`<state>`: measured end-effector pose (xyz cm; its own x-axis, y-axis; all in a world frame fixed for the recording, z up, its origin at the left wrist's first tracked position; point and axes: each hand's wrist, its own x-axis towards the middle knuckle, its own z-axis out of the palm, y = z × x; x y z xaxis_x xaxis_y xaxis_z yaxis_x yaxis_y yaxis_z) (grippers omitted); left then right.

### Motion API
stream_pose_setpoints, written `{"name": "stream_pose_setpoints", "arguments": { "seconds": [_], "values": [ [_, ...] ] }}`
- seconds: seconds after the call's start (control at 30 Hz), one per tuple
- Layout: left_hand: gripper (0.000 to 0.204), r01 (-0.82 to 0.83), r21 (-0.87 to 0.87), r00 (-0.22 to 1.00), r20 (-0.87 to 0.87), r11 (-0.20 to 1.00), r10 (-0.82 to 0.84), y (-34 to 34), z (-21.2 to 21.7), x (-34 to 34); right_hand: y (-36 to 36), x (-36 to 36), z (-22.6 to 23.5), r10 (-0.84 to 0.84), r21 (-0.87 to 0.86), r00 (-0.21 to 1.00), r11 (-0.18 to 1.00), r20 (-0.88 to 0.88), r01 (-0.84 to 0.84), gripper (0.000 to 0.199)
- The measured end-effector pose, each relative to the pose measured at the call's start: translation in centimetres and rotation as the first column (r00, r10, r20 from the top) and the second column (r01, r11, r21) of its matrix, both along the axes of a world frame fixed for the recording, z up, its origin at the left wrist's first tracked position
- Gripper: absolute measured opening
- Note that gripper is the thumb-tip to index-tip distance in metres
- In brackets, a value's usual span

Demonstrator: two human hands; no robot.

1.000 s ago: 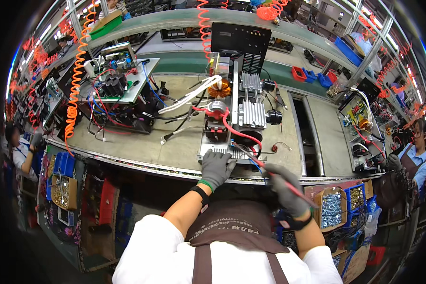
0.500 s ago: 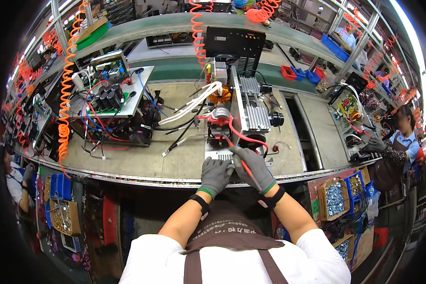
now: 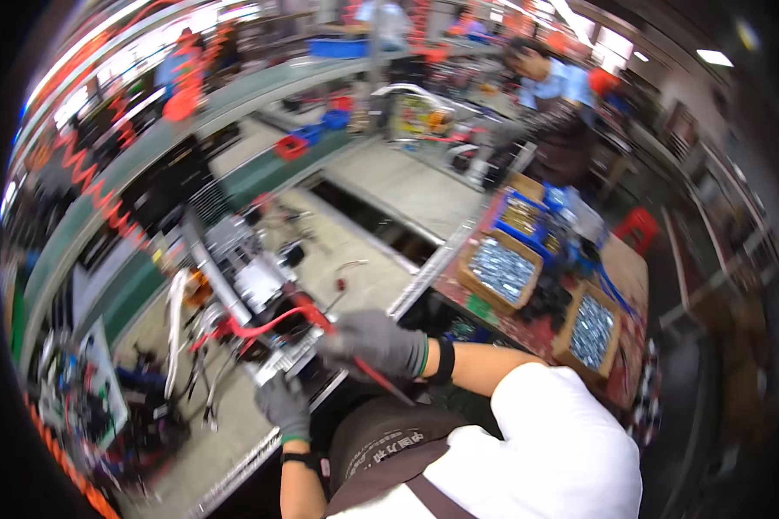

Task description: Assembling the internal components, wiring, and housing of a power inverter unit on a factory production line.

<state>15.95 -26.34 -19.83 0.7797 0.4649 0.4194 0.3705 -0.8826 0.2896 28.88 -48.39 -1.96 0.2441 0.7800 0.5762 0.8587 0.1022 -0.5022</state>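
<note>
Holding a red wire in its closed grip, the right hand works at the metal box. The left hand steadies the box edge on the tabletop, grip maybe closed; blur hides it. Next, the wire needs careful guiding.

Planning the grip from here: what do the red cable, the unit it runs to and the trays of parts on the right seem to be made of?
The red cable looks like glossy rubber or plastic sheathing, since it bends smoothly. The unit seems bare metal, silvery and ribbed, though motion blur leaves this uncertain. The trays look like brown cardboard with matte rims; their small parts glint like metal. Both gloves, right hand and left hand, look grey knit fabric.
</note>
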Motion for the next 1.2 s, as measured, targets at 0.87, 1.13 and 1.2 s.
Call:
{"name": "stream_pose_setpoints", "arguments": {
  "seconds": [0.87,1.13,1.2],
  "values": [
    [0.047,-0.161,0.257,0.943,-0.244,0.953,0.225,-0.3,-0.3,0.3,-58.1,23.2,-10.0,-0.962,0.164,-0.274,-0.268,0.009,0.949,0.019],
    [0.039,-0.324,0.132,0.922,-0.179,0.937,0.344,-1.3,-2.5,-0.1,-47.7,18.7,-5.5,-0.996,0.263,-0.082,-0.074,0.020,0.962,0.020],
    [0.039,-0.375,0.162,0.905,-0.148,0.913,0.398,-2.0,-2.6,0.2,-41.7,16.8,-5.7,-0.881,0.043,0.354,0.359,-0.313,0.932,0.010]
  ]
}}
